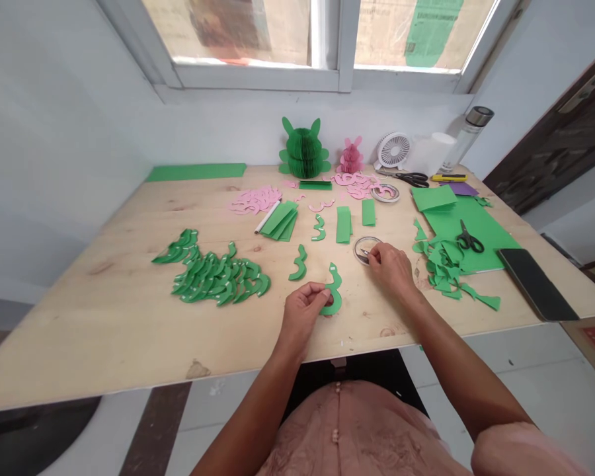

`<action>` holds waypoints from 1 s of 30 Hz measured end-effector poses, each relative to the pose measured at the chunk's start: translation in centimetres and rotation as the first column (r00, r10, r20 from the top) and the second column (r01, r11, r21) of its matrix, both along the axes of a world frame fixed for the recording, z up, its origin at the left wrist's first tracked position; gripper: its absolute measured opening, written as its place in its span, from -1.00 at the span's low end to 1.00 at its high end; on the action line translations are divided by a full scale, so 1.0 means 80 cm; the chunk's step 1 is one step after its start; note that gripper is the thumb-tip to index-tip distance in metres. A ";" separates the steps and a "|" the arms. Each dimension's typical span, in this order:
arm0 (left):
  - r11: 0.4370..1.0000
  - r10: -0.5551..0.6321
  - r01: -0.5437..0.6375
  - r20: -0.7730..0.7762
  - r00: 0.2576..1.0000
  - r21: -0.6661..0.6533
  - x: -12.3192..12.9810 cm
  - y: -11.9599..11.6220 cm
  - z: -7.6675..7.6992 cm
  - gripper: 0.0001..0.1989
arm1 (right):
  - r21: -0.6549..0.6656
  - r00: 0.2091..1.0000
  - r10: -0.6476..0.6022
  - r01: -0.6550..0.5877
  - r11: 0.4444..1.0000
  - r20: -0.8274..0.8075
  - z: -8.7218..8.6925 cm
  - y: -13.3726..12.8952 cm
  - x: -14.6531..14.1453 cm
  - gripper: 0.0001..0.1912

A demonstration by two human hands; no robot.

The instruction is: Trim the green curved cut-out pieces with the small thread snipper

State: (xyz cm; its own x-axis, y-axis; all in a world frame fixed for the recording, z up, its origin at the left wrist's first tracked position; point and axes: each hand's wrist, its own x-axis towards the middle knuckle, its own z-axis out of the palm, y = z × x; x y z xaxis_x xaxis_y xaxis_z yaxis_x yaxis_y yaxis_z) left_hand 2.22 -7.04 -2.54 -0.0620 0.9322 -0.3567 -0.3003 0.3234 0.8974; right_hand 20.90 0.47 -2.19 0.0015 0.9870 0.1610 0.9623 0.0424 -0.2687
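My left hand (pixel 305 307) pinches a wavy green paper piece (pixel 334 291) near the table's front edge. A small white patch shows at the top of that piece. My right hand (pixel 389 264) is closed at a roll of tape (pixel 359 250) lying on the table, with a small pointed metal tool (pixel 364 255) at its fingertips. Just behind my left hand lies another wavy green piece (pixel 300 263), and a third (pixel 318 228) is farther back. To the left spreads a large pile of overlapping green wavy pieces (pixel 218 277).
Folded green papers (pixel 282 221), pink cut pieces (pixel 255 199) and a green honeycomb figure (pixel 304 152) are farther back. At the right are green scraps (pixel 443 264), black scissors (pixel 470 238), a phone (pixel 538 284), a small fan (pixel 393 151) and a bottle (pixel 469 139).
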 end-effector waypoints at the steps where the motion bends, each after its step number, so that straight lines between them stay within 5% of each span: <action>1: 1.000 -0.001 0.001 0.000 1.000 0.003 0.000 0.000 0.000 -0.81 | 0.012 1.000 0.001 0.000 1.000 -0.007 0.000 -0.001 0.000 -0.87; 7: 1.000 -0.015 0.015 0.005 1.000 0.006 -0.002 0.000 0.001 -0.81 | 0.043 0.962 -0.002 0.014 0.999 -0.274 0.003 -0.005 0.005 -0.88; 11: 1.000 -0.013 0.014 0.042 0.999 -0.021 -0.004 0.000 0.004 -0.80 | -0.022 0.762 0.059 -0.095 0.995 -0.644 0.012 -0.020 0.005 -0.84; 16: 1.000 -0.010 0.012 0.051 0.999 -0.027 -0.004 0.001 0.005 -0.81 | -0.069 0.560 0.101 -0.275 0.959 -0.823 0.024 -0.057 -0.016 -0.86; 22: 1.000 0.004 -0.005 0.005 1.000 0.028 -0.001 0.000 0.003 -0.83 | -0.119 0.582 0.156 -0.406 0.906 -0.798 0.018 -0.081 -0.043 -0.87; 30: 0.998 0.000 0.003 -0.038 0.999 0.069 0.001 -0.001 0.003 -0.87 | -0.054 0.787 0.273 -0.361 0.931 -0.554 0.022 -0.084 -0.053 -0.89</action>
State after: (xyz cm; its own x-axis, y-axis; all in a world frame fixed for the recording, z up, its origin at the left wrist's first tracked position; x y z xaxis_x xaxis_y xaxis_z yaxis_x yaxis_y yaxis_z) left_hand 2.30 -7.16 -2.31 -0.0730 0.9545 -0.2891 -0.2653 0.2609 0.9282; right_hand 16.67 -6.27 -0.41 -0.2744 0.9583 0.0794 0.6071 0.2366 -0.7586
